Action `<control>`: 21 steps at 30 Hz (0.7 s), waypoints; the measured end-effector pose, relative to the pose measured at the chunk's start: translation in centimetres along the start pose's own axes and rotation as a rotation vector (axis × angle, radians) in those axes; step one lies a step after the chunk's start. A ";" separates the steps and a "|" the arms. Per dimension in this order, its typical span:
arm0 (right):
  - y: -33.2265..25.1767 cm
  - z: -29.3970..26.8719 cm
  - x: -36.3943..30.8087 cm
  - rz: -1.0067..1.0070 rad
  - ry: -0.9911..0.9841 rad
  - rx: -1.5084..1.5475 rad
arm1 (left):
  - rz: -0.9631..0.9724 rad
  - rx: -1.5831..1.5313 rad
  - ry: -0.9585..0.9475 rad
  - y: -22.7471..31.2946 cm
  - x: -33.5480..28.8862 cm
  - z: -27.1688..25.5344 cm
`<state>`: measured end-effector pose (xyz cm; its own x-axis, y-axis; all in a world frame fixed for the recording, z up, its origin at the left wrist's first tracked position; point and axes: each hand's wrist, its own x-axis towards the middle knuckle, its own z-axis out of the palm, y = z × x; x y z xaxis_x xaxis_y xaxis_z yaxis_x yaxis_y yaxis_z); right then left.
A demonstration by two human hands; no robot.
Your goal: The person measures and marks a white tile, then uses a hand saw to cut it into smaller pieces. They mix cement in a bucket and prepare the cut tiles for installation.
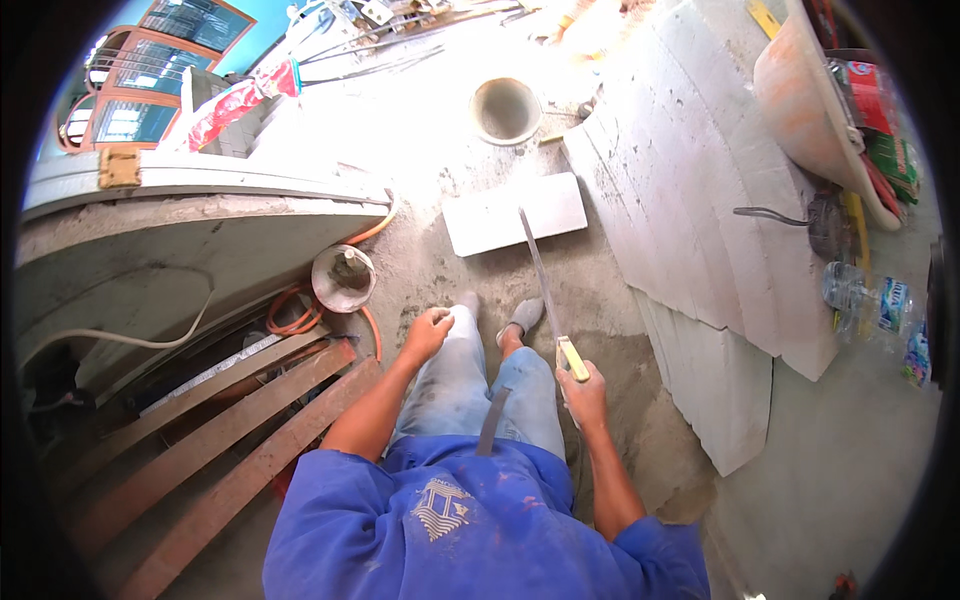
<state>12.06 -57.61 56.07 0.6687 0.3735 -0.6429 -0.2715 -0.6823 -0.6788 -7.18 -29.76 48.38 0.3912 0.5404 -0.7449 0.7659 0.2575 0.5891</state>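
Note:
My right hand (585, 395) is closed around the pale yellow handle of a handsaw (542, 278). Its long, narrow grey blade points away from me, and the tip lies over a white rectangular block (482, 222) on the floor in front of my feet; whether the blade touches it I cannot tell. Beside my left thigh is my left hand (430, 333), its fingers curled in with nothing visible in them.
Tall pale blocks (690, 190) are stacked at right, with a wide basin (800, 90) and plastic bottles (885, 300) beyond. At left are a white bucket (343, 278), an orange hose (290, 312) and wooden planks (230, 440). Ahead stands a round bucket (506, 110).

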 end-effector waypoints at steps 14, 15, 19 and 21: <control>4.8 13.3 4.6 0.009 0.159 -0.003 | 0.259 0.449 0.025 -6.6 18.8 -1.3; 5.5 14.2 5.6 -0.004 0.160 0.012 | 0.330 0.522 0.050 -7.6 21.1 -1.3; 13.3 17.4 11.4 -0.135 0.183 0.004 | 0.533 0.818 0.073 -9.5 31.3 1.7; 16.2 19.2 14.0 -0.141 0.199 0.040 | 0.654 0.967 0.092 -10.8 35.8 4.6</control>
<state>3.72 -51.32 29.29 0.8242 0.3290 -0.4609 -0.1905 -0.6053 -0.7728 0.95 -16.90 13.94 0.8464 0.4105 -0.3393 0.5170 -0.7863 0.3383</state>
